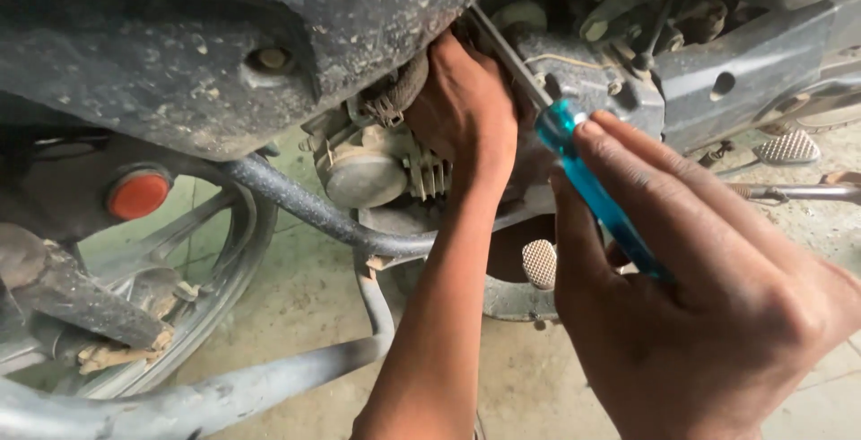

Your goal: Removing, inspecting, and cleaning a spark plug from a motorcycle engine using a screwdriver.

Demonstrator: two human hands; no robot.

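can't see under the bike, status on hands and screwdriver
Right hand gripping blue-handled screwdriver, shaft angled into engine. Left hand reaching in beside it. Tip hidden.

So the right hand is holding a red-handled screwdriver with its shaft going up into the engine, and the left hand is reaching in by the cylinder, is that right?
Not quite: the head view shows the screwdriver handle is clear blue, not red. The rest holds: the right hand holds it with the shaft running up into the engine, and the left hand reaches in by the cylinder.
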